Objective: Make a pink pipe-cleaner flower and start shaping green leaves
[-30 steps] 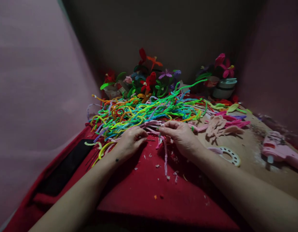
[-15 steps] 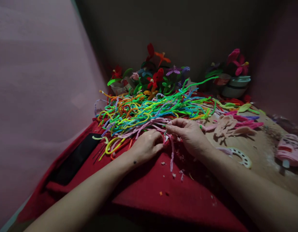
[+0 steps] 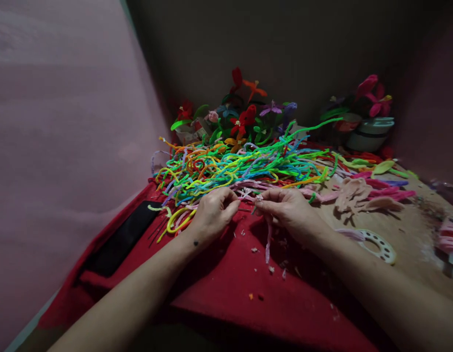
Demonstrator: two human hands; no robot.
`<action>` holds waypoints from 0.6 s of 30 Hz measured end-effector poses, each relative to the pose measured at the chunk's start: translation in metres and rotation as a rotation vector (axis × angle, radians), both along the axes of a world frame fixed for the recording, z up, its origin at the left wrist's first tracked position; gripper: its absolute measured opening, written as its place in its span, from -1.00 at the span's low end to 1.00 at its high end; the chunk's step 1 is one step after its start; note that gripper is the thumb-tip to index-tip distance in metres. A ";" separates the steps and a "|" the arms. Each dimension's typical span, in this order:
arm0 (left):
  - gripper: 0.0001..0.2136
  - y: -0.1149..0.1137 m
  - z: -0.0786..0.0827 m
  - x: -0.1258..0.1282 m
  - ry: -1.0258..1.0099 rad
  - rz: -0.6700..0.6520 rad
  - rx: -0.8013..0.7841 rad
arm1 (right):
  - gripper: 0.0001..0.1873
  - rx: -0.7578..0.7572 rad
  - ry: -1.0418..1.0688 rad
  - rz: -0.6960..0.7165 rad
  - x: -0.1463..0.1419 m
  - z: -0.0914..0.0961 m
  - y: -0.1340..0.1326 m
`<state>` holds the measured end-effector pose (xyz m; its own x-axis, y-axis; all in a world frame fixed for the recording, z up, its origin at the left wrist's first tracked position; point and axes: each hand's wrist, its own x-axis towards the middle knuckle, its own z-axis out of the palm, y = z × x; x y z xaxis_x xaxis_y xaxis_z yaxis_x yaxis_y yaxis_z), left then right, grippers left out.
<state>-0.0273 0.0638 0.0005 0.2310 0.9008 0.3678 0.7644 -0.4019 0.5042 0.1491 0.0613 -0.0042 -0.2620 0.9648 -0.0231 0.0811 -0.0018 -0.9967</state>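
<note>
My left hand (image 3: 216, 211) is closed in a pinch over the red cloth, with thin white strands (image 3: 244, 193) showing at its fingertips. Facing it, my right hand (image 3: 287, 208) pinches a short green stem (image 3: 254, 210) with something pale at the fingertips; the pale part is too small to make out. A fuzzy pink pipe cleaner (image 3: 268, 242) hangs down beneath the right hand. Just beyond both hands spreads a tangled heap of pipe cleaners (image 3: 226, 168) in green, yellow, blue, orange and pink.
Pipe-cleaner flowers (image 3: 244, 120) stand at the back, and a pale pot (image 3: 371, 134) holds pink ones. A black phone-like slab (image 3: 120, 239) lies left. At right are pink-beige petals (image 3: 353, 198), a holed ring (image 3: 378, 247) and a pink tool (image 3: 450, 239). Scraps litter the red cloth (image 3: 226, 288).
My hands have drawn slightly apart, and the white strands now show between them. The view has shifted a little, so the scene sits farther right.
</note>
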 end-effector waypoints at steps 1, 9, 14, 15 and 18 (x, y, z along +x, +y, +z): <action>-0.89 -0.001 0.000 0.000 -0.010 -0.005 0.022 | -0.79 -0.005 0.005 0.000 0.000 0.000 0.000; -0.90 -0.003 -0.002 0.003 -0.018 -0.036 0.177 | -0.78 0.003 -0.027 -0.024 -0.001 0.005 -0.001; -0.92 -0.002 -0.005 0.002 -0.033 -0.058 0.205 | -0.77 0.016 -0.050 -0.025 -0.002 0.007 -0.003; -0.92 -0.002 -0.005 0.002 -0.040 -0.063 0.206 | -0.77 0.020 -0.055 -0.026 -0.002 0.007 -0.003; -0.93 -0.002 -0.006 0.002 -0.065 -0.081 0.204 | -0.77 0.014 -0.054 -0.029 -0.002 0.004 -0.002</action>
